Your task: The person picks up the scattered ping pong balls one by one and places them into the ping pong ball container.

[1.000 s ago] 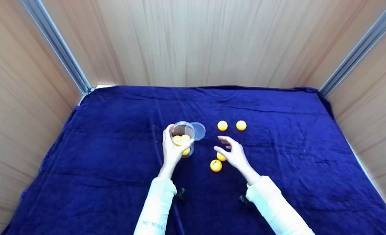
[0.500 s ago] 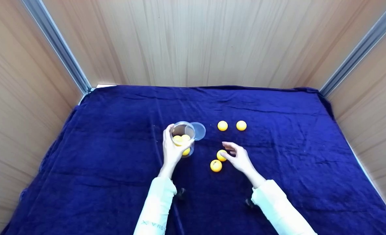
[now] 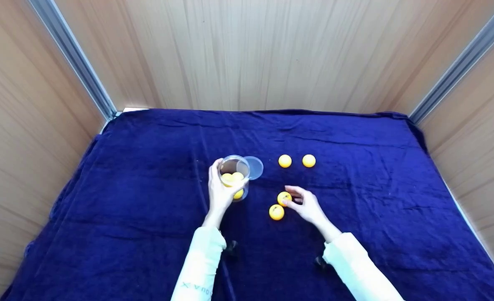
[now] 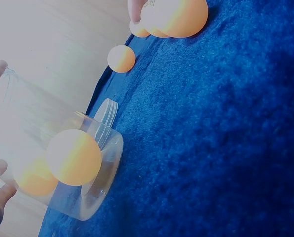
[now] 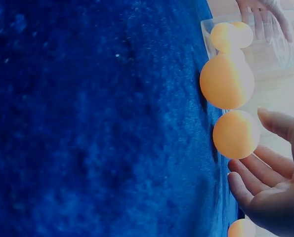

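My left hand grips a clear plastic jar, its fingers and thumb curled round the upper wall. The jar stands upright with its mouth uncovered, and several orange table tennis balls lie inside. My right hand is low over the cloth, thumb and fingers spread around a printed orange ball. In the right wrist view the fingers reach to this ball, while the thumb tip stands apart from it. Another printed ball lies just beside it, nearer to me.
A clear round lid lies against the jar's far right side. Two more balls, one left and one right, sit farther back. Dark blue cloth covers the table, with wood-grain panels at the back and both sides.
My right hand has come down and nearer to me, onto the ball, and its fingers have drawn closer around it. That ball has turned slightly. My left hand and the jar have stayed still.
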`<state>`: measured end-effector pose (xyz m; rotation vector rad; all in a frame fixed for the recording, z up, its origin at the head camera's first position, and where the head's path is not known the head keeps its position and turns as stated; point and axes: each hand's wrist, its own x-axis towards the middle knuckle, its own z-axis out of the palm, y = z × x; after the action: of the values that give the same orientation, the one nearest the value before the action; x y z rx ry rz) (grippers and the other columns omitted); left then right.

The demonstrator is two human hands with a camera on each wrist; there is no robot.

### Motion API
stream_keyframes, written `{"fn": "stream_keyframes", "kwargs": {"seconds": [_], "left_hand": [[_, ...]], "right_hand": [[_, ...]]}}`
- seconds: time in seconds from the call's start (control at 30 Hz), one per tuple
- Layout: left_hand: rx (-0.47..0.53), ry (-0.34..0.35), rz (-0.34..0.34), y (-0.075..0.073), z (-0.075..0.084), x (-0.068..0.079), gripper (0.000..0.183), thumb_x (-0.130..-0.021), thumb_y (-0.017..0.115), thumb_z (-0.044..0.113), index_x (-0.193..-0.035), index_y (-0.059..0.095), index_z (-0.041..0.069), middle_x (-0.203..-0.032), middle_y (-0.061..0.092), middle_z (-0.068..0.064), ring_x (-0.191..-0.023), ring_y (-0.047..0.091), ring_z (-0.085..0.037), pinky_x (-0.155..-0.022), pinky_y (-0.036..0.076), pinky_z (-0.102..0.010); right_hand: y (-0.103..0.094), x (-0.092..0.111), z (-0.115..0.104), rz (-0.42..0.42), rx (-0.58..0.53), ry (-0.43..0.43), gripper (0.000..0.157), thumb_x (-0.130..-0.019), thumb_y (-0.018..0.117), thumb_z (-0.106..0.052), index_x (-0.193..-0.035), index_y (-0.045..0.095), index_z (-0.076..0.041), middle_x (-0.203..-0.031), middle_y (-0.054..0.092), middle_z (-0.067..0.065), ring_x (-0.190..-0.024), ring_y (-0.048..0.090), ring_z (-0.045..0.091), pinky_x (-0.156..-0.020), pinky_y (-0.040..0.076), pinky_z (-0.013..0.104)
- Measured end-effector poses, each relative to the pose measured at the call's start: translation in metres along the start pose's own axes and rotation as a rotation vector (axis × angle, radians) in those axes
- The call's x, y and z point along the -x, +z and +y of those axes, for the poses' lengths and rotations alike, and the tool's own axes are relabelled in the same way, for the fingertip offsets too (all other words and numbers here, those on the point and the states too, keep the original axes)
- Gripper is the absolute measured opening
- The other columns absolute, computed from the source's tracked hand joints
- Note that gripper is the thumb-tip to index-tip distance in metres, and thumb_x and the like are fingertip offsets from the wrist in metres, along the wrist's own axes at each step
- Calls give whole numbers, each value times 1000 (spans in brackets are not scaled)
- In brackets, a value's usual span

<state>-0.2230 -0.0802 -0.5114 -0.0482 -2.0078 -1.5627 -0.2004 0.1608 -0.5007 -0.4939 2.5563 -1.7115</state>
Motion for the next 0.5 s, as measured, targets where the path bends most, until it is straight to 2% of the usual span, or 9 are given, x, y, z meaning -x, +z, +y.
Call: {"fn": "stream_keyframes", "kwargs": {"seconds": [0.17, 0.33, 0.5], "left_hand": [[2, 8, -3, 0, -1, 0, 86, -53, 85, 26, -122, 41, 0, -118, 47, -10, -109, 45, -23, -95, 32, -31], [43, 20, 4, 1, -2, -1, 85, -52, 86, 21, -122, 41, 0, -117, 47, -14, -109, 45, -27, -94, 32, -37], [53, 43, 17, -4, 26, 2, 81, -53, 84, 5, -119, 40, -10, -115, 46, -24, -107, 45, -37, -93, 32, -43]], "right_hand": [[2, -3, 26, 0, 63, 6, 42, -75, 68, -4, -112, 53, 11, -106, 58, 24, -98, 55, 35, -81, 44, 48], [2, -3, 34, -1, 85, -6, 45, -74, 70, -10, -112, 55, 8, -105, 60, 21, -96, 56, 33, -80, 45, 45], [3, -2, 30, 1, 68, -8, 43, -74, 70, -5, -112, 55, 9, -105, 59, 22, -97, 55, 35, -80, 44, 47]]}}
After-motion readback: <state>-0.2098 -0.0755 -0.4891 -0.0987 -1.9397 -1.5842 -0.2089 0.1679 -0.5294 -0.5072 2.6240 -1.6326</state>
